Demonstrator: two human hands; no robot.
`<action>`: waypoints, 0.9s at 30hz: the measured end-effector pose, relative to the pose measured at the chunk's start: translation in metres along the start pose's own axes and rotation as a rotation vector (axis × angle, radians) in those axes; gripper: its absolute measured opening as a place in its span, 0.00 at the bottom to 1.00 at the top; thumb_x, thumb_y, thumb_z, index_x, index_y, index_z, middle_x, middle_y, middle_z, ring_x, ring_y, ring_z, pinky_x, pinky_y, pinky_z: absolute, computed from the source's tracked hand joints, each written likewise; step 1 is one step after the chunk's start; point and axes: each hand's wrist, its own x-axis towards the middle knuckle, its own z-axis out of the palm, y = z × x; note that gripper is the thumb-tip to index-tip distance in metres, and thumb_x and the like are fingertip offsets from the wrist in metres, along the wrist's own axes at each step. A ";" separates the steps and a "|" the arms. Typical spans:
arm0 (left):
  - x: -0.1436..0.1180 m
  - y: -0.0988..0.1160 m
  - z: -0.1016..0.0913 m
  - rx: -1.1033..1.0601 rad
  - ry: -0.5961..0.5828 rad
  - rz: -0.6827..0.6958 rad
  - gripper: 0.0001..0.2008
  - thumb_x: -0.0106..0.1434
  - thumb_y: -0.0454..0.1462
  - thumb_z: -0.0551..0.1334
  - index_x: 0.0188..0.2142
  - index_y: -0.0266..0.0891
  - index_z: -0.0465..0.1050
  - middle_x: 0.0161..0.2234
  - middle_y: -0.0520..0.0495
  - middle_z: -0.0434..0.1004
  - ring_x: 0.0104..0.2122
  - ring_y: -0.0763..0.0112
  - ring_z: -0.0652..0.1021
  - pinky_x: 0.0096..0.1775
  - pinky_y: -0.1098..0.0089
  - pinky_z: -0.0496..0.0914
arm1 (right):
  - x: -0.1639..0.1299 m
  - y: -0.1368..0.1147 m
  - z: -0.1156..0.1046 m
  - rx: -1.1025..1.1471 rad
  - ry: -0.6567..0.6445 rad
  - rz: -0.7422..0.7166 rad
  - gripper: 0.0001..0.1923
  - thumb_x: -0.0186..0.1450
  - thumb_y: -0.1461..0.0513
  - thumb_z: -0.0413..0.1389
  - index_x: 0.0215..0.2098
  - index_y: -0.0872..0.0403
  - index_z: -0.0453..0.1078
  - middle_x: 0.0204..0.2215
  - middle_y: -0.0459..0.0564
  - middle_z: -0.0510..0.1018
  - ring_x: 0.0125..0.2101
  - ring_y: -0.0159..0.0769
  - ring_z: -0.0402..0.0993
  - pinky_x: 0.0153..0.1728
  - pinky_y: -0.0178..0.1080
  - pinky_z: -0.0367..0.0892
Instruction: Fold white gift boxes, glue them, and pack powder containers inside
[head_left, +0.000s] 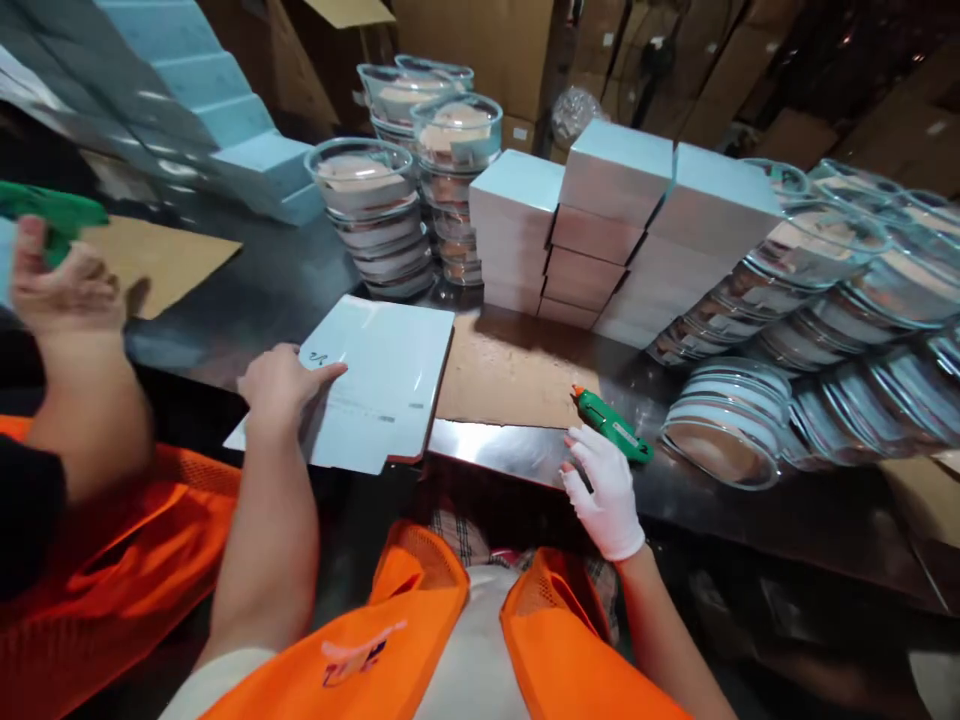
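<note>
My bare left hand (281,385) grips the left part of a flat white cardboard sheet (382,370), one digit stretched across its top face and the other fingers partly hidden. A small black scribble and faint print show on the sheet, which reaches over the table's front edge. At the table edge on the right, my right hand (604,495) in a white glove has its fingers apart and holds nothing. Just beyond its fingertips lies a green glue gun (613,425) with an orange tip, pointing to the upper left.
White boxes (615,175) stand stacked behind a brown cardboard piece (517,370). Clear round containers rise in stacks to the left (375,215) and right (817,250). A co-worker's hand (67,280) holds another green tool at far left, near more stacked boxes (262,165).
</note>
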 end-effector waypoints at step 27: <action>-0.191 -0.022 0.034 0.055 -0.740 0.771 0.35 0.62 0.57 0.70 0.66 0.50 0.75 0.56 0.37 0.83 0.52 0.47 0.84 0.52 0.58 0.78 | -0.001 -0.045 -0.001 1.178 -0.977 0.601 0.45 0.63 0.25 0.50 0.39 0.56 0.82 0.34 0.52 0.84 0.39 0.43 0.81 0.45 0.44 0.78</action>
